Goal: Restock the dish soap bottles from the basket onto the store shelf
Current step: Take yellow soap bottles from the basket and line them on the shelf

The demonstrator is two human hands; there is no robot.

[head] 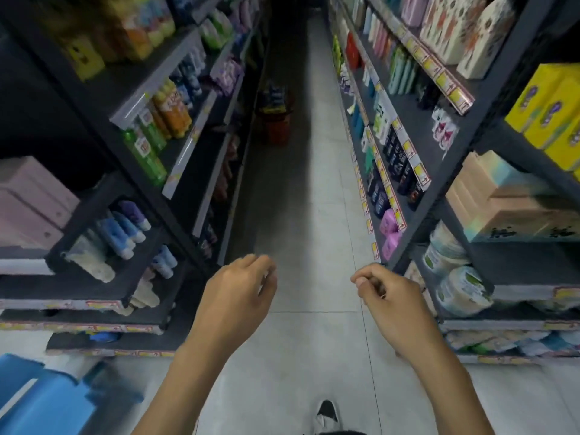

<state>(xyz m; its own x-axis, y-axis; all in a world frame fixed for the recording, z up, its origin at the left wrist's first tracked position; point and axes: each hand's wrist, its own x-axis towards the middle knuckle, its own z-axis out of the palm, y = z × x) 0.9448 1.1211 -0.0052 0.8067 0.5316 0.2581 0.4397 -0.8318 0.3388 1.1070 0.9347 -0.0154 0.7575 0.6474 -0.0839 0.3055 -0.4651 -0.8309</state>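
The head view looks forward and down along an aisle floor [301, 215] between shelves.

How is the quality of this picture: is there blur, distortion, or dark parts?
Head view: the wide lens bends the left shelves and right shelves, so they lean outward. The picture is soft, with labels unreadable. The aisle's far end is dark, and the red basket there is blurred. The left hand and right hand are fairly clear over the bright floor.
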